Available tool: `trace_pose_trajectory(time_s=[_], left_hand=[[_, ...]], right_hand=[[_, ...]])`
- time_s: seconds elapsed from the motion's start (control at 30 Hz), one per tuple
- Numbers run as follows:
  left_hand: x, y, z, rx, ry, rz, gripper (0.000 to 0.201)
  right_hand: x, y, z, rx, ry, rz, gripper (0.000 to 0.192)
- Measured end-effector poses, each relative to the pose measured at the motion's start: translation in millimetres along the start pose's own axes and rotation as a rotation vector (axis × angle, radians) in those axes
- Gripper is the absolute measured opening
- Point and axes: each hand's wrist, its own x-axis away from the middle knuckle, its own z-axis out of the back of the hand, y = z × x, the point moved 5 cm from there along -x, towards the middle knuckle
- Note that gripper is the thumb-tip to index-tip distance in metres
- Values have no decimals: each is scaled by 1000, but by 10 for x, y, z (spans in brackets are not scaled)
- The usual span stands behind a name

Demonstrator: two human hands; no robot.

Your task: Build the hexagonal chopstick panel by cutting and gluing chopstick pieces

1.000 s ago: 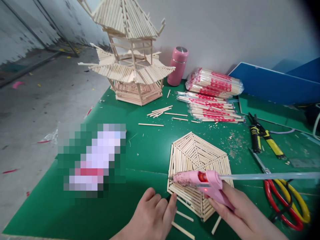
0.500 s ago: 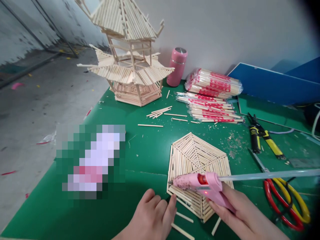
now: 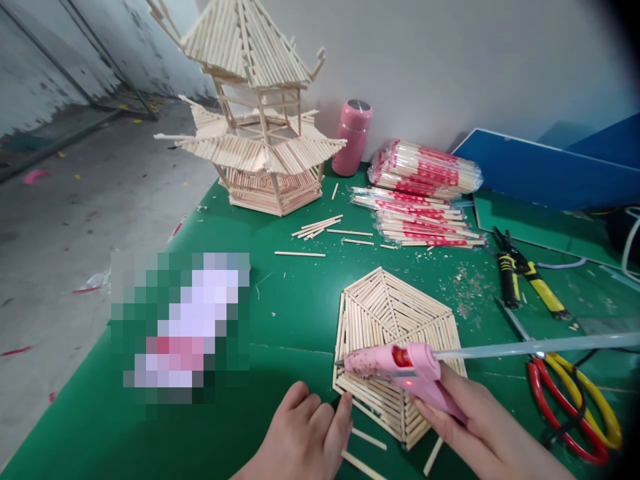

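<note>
A hexagonal panel of wooden sticks (image 3: 380, 313) lies flat on the green table. In my right hand (image 3: 470, 413) is a pink hot glue gun (image 3: 395, 363), its small light lit. Its nozzle is over the panel's left edge; whether it touches cannot be told. A long clear glue stick (image 3: 525, 347) runs out of the gun's back. My left hand (image 3: 305, 433) has its fingers curled, one fingertip at the panel's lower left edge; its inner side is hidden. Loose sticks (image 3: 369, 439) lie beside that hand, below the panel.
A stick-built pagoda (image 3: 270, 153) stands at the back, near a pink flask (image 3: 353, 137). Wrapped chopstick bundles (image 3: 425, 170) lie at back right. Yellow-black pliers (image 3: 530, 273) and red-yellow handled cutters (image 3: 565, 400) are on the right. A pixelated patch (image 3: 200, 320) covers something at left.
</note>
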Motion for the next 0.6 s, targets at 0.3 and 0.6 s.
trace_pose_trajectory(time_s=[0.3,0.6], left_hand=[[-21,-11,-7,10,-7,3,16],[-21,-7,11,29,9,0,15]], right_hand=[[-112,-26,69,-107,113,-54,43],[-104,-120,72,-69,81,23,40]])
